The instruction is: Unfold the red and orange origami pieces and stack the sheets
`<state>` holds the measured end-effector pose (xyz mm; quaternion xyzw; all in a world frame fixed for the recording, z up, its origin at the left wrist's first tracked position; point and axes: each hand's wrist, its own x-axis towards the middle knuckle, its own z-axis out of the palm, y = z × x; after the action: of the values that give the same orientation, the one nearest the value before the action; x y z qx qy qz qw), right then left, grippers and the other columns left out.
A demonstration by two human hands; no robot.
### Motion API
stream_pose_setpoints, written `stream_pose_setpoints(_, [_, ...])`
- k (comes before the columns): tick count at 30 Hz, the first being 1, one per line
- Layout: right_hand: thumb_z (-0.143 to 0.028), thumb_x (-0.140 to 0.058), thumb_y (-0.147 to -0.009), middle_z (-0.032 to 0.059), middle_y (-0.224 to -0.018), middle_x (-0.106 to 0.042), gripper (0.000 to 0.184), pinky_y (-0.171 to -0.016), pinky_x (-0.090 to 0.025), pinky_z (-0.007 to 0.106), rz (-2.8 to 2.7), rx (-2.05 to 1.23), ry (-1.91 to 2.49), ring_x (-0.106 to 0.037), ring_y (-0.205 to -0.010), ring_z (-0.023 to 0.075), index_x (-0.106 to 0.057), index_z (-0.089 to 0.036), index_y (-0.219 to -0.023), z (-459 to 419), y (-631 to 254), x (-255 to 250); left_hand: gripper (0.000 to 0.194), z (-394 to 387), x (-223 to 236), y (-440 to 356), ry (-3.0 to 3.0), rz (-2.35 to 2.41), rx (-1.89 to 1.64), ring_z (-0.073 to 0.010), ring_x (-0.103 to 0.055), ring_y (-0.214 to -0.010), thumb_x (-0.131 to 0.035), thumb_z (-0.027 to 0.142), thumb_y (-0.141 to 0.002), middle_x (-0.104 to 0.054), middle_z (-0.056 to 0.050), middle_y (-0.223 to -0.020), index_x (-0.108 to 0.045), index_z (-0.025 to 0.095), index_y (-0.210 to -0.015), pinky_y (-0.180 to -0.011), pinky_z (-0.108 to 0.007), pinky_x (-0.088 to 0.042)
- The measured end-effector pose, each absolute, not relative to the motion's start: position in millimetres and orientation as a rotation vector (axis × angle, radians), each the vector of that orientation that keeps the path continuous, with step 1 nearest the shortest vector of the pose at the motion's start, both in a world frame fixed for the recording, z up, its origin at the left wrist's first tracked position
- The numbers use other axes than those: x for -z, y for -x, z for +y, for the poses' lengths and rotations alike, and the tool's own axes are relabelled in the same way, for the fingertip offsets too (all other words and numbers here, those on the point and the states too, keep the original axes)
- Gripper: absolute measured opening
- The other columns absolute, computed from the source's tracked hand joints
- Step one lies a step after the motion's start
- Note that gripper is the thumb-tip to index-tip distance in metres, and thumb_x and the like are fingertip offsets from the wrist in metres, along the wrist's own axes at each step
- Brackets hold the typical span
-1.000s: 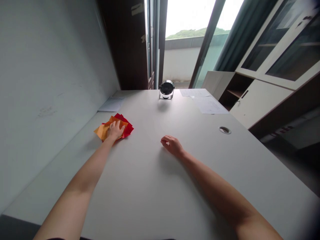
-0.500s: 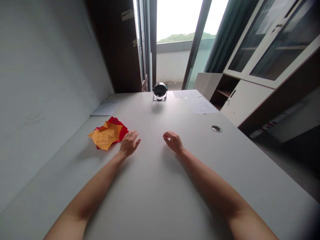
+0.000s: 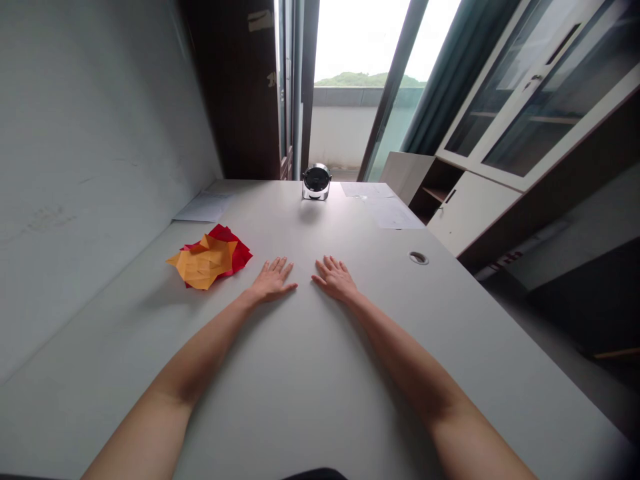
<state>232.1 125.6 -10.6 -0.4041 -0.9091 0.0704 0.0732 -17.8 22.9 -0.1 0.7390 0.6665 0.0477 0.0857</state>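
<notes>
My left hand (image 3: 273,280) lies palm down on the white table (image 3: 300,373), fingers spread, holding nothing. Across a small gap my right hand (image 3: 335,278) rests the same way, flat and with its fingers apart. To the left of my left hand, and not touching it, is a creased sheet of orange paper (image 3: 205,263) with pointed corners. It lies on top of creased red paper (image 3: 242,256), which shows mostly along its right and upper edges.
A small round black-and-silver device (image 3: 317,181) on a stand is at the table's far end. White sheets (image 3: 393,212) lie at the far right, another paper (image 3: 203,207) by the left wall. A cable-hole ring (image 3: 419,258) sits right. Cabinets (image 3: 475,210) stand beyond the right edge.
My left hand has moved right, away from the coloured papers, and flattened on the table. My right hand has uncurled and now lies flat. The view has shifted slightly.
</notes>
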Motion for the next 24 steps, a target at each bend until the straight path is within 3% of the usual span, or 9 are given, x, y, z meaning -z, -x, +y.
stream_pose_setpoints(6, [-0.071, -0.031, -0.097, 0.0091, -0.167, -0.013, 0.077, -0.124, -0.008, 0.05, -2.829, -0.234, 1.16, -0.01, -0.154, 0.0302, -0.028, -0.025, -0.159, 126.2, -238.1, 7.0, 0.083, 13.4, 0.5, 17.4, -2.201, 2.012, -0.203, -0.0303, -0.008, -0.155, -0.031, 0.075, -0.091, -0.013, -0.006, -0.168, -0.025, 0.027, -0.159, -0.124, -0.053, -0.005])
stream_pose_setpoints(15, [-0.056, -0.044, -0.1, 0.0077, -0.16, -0.034, 0.055, -0.123, -0.02, 0.046, -2.745, -0.248, 0.973, -0.027, -0.15, 0.0246, -0.048, -0.027, -0.148, 110.2, -266.6, 5.1, 0.067, -0.5, -6.1, 19.8, -2.234, 2.011, -0.327, -0.028, -0.023, -0.152, -0.038, 0.064, -0.095, -0.028, -0.007, -0.164, -0.04, 0.028, -0.152, -0.124, -0.049, -0.016])
stream_pose_setpoints(24, [-0.045, -0.051, -0.099, 0.0085, -0.157, -0.04, 0.048, -0.121, -0.025, 0.05, -2.705, -0.255, 0.951, -0.032, -0.148, 0.026, -0.052, -0.028, -0.144, 103.3, -264.8, -0.9, 0.058, -4.5, -10.0, 22.2, -2.227, 1.989, -0.381, -0.0279, -0.027, -0.151, -0.044, 0.053, -0.096, -0.034, -0.008, -0.161, -0.046, 0.027, -0.148, -0.123, -0.051, -0.02])
